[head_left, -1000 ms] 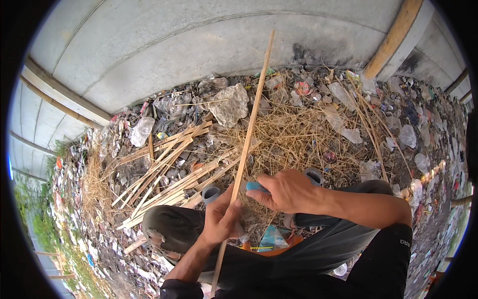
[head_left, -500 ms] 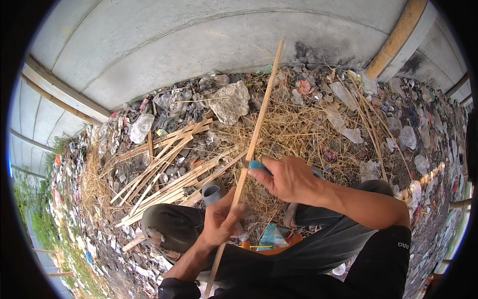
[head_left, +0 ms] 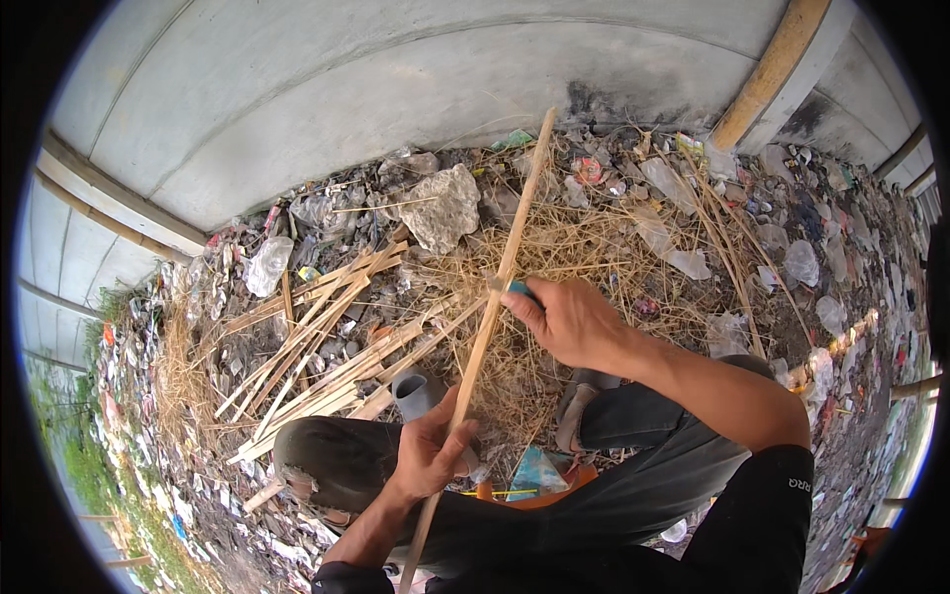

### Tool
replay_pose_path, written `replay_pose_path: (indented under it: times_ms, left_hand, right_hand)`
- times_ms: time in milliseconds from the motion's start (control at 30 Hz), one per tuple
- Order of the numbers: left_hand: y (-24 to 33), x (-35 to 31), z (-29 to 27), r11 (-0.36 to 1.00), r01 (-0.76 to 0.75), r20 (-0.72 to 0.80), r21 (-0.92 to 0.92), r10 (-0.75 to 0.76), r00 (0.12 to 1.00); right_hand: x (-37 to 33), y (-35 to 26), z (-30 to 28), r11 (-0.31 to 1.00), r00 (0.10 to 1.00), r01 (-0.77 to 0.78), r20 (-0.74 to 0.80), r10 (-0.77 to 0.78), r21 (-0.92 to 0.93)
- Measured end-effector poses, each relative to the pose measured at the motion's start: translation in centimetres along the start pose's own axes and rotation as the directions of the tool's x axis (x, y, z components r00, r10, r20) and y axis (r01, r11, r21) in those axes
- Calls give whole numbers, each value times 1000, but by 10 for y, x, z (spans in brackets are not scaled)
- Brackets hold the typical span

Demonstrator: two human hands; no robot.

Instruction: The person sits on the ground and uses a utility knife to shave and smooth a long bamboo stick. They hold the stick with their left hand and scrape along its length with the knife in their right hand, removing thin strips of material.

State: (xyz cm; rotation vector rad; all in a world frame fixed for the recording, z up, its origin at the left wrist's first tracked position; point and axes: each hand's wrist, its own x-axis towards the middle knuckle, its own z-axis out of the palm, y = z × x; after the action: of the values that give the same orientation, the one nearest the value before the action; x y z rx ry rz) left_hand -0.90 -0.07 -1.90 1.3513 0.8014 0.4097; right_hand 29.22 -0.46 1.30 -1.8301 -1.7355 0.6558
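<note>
Two bare hands work on one long wooden strip (head_left: 482,356), which goes slantwise through the middle of the view, from near the person's lap up to the foot of the concrete wall (head_left: 396,79). The left hand (head_left: 433,450) is clamped on the lower part of this strip, with the thumb lying on the near side of it. The right hand (head_left: 574,322) is closed around a small tool with a blue handle (head_left: 521,289), and the metal part of this tool lies against the strip, higher than the left hand. How deep it goes into the wood, I cannot tell.

To the left of the strip, a pile of thin pale sticks (head_left: 341,383) is lying on the ground, partly crossed. Just beside the left hand stands a grey tube (head_left: 421,401) with its round opening upward. Behind the sticks there is a rough pale rock (head_left: 440,210), and dry straw (head_left: 584,243) is spread to the right. Between the legs, a blue triangular piece (head_left: 537,473) is seen.
</note>
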Motion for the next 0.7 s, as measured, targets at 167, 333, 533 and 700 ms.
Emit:
replay_pose_path:
  times_ms: [167,333,533,700]
  left_hand:
    - [-14,-26,-7,996,70,132,48,-75,988]
    - [-3,-25,-6,998,4,218,-63,10,976]
    - [19,1,-2,988,-39,134,-149,59,989]
    - [19,7,-3,986,-17,150,-166,42,988]
  right_hand:
    - [51,106,-88,921,869,-386,-314,384,58]
    - [33,218,-151,847,606,-515,-642,471,135]
    - [19,136,-153,888,802,-413,-543,248,-204]
    - [17,81,-126,939,917,-163,-398,30,-303]
